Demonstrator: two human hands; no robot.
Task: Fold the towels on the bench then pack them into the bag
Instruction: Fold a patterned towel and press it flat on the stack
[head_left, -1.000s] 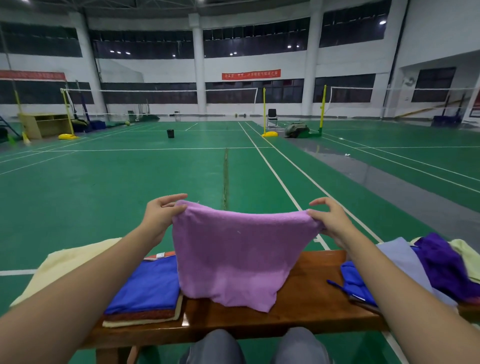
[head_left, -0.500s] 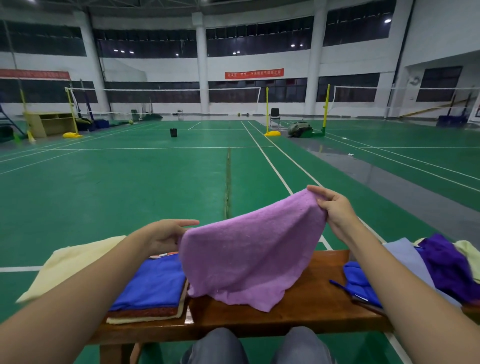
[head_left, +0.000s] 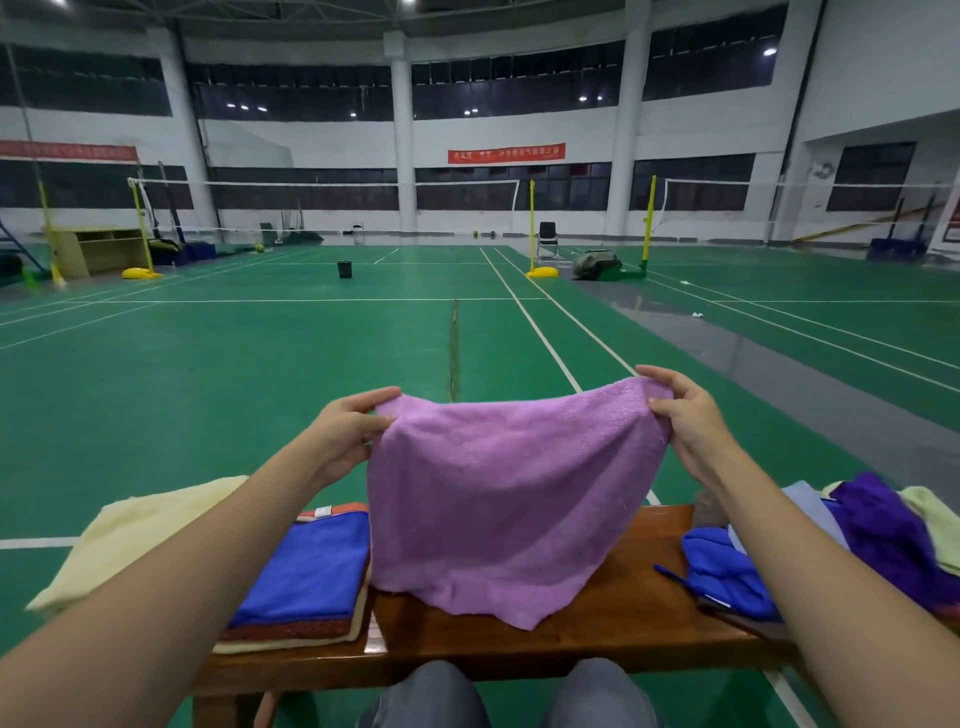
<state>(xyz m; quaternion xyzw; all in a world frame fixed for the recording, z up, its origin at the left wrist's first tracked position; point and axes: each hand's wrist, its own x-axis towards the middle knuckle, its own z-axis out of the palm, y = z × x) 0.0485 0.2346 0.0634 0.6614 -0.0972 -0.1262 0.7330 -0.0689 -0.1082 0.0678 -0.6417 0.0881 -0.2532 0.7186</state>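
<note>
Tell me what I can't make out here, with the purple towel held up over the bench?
Bag: nowhere in the head view.
Bench top behind the purple towel: hidden by the towel that the left hand and right hand hold up.
Unfolded towel pile: cut off by the right edge, partly behind the right forearm; count unclear.
Folded stack: lower towels show edges only.
Red banner: writing too small.

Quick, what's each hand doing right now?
Left hand: pinching the purple towel at its top corner.
Right hand: pinching the opposite top corner.
</note>
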